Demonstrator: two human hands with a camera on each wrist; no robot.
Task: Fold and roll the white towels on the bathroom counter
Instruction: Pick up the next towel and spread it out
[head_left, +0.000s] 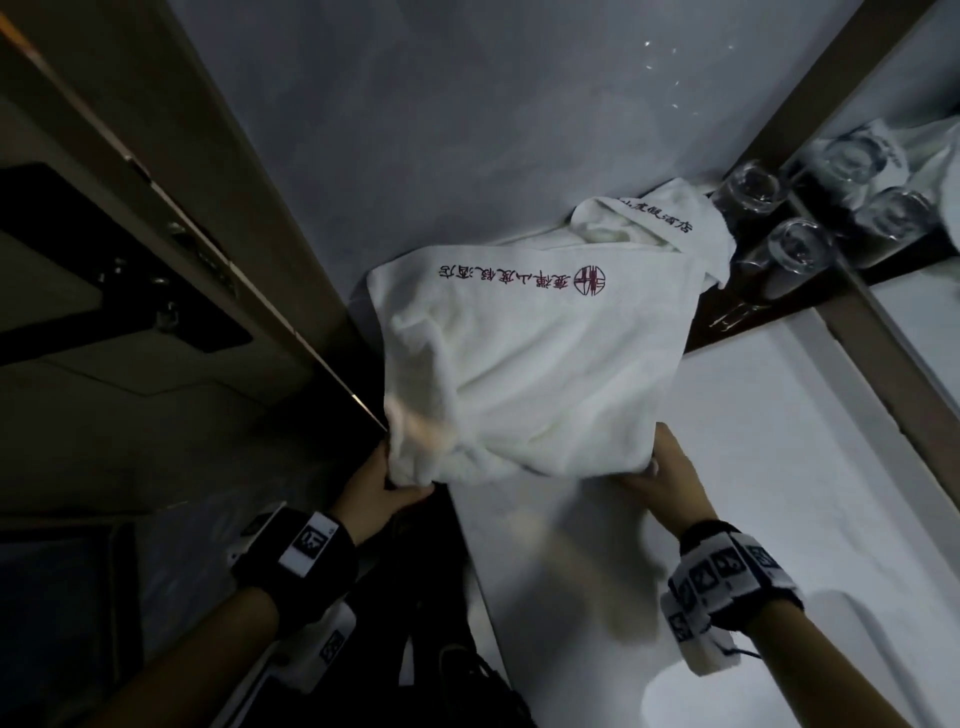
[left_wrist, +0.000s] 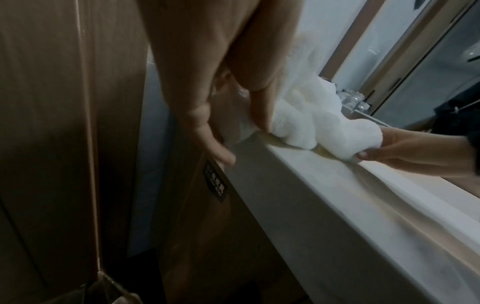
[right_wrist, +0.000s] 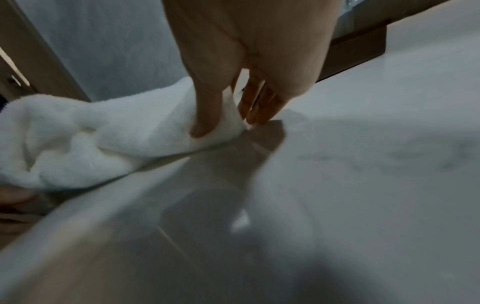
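A white towel (head_left: 519, 374) with dark red embroidered lettering lies spread on the white counter (head_left: 753, 441), its near edge at the counter's front. My left hand (head_left: 382, 480) pinches its near left corner at the counter edge. My right hand (head_left: 662, 473) pinches the near right corner, thumb on top of the towel (right_wrist: 130, 131) in the right wrist view. The left wrist view shows the towel (left_wrist: 319, 121) bunched between both hands. A second white towel (head_left: 654, 218) with dark lettering lies crumpled behind the first.
Upturned drinking glasses (head_left: 789, 249) stand on a dark tray (head_left: 727, 322) against the mirror (head_left: 914, 322) at the right. A grey wall (head_left: 441, 130) rises behind the counter. A wooden door frame (head_left: 156, 182) stands left. A basin rim (head_left: 779, 675) lies near right.
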